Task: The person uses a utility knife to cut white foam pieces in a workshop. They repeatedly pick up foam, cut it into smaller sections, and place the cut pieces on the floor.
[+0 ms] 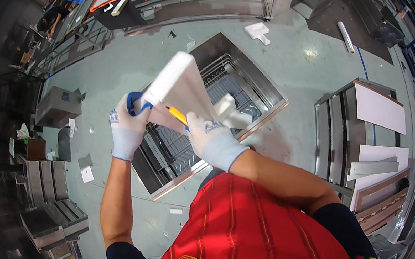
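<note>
My left hand point(129, 120), in a white glove with blue fingertips, grips the near left end of a long white foam piece point(172, 77). The foam is thick along its upper edge, with a broad flat side sloping down from it. My right hand point(213, 138), gloved too, is closed round a yellow utility knife point(177, 115) pointing up and left toward the foam; whether its blade touches the foam I cannot tell. Beneath both hands, an open stainless steel cabinet point(256, 77) with wire racks point(232, 81) inside lies on the floor. A smaller white foam piece point(225, 107) shows beside my right hand.
White foam scrap point(258, 32) lies beyond the cabinet. Metal boxes point(57, 106) stand at left. On the right are a metal frame point(340, 111) with white panels point(380, 107) and a clear roll point(345, 37). Workbenches point(185, 9) line the far side.
</note>
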Tool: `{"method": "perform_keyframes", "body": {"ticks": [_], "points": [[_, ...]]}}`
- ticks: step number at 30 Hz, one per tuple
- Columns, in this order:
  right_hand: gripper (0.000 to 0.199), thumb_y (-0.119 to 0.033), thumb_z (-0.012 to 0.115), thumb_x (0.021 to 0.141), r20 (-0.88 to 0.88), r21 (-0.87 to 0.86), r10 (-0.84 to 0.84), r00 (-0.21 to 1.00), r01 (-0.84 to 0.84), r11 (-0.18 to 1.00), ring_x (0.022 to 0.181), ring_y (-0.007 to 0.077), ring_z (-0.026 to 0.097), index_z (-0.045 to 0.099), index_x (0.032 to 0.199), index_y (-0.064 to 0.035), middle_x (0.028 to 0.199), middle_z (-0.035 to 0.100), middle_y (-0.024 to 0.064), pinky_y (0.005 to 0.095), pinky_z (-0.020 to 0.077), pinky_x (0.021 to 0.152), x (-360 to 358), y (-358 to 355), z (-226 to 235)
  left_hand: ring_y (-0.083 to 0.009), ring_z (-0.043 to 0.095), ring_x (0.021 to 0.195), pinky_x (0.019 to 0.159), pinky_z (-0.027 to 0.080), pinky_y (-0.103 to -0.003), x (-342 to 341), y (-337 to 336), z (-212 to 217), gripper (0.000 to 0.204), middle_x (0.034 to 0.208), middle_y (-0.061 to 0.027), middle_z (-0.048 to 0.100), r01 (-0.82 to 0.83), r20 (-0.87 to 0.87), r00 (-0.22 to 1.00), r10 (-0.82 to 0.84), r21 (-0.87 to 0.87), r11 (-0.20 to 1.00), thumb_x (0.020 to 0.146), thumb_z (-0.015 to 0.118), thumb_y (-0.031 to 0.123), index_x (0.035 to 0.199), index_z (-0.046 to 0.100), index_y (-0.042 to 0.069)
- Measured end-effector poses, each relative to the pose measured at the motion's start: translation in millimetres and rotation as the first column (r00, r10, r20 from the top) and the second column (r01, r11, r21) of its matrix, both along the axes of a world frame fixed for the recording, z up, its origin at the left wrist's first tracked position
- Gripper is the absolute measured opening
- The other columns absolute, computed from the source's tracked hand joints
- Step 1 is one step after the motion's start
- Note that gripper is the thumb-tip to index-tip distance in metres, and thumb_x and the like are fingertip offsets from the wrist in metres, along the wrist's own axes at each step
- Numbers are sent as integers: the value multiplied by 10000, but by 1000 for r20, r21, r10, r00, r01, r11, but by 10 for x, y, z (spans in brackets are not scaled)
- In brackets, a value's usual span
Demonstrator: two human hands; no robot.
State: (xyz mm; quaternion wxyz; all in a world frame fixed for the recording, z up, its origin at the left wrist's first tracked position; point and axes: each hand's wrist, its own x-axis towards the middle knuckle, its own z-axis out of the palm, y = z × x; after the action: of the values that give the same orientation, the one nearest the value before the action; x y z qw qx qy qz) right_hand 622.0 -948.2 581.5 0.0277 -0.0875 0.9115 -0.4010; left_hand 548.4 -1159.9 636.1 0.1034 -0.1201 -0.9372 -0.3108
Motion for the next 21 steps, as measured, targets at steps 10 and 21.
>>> {"method": "perform_keyframes", "body": {"ticks": [10,21], "points": [[190,-104,533,1049,106,78,2,994,-10,997,1032,454,775,562,1218,-21,1114,765,278,553,613,901,-55,-66,-375,-167,694,845,821,571,-332,-52,-51,-147,244,925,-124,758,-67,-27,997,68,44,997,916,800,129,1100,745,-22],[213,-107,508,1053,133,33,41,990,-46,998,1044,456,778,575,1229,-9,1084,780,274,553,614,914,-32,-101,-637,-94,648,873,821,550,-284,-37,-243,-204,208,945,-42,741,-89,89,993,74,176,980,924,777,87,1098,740,-20]]}}
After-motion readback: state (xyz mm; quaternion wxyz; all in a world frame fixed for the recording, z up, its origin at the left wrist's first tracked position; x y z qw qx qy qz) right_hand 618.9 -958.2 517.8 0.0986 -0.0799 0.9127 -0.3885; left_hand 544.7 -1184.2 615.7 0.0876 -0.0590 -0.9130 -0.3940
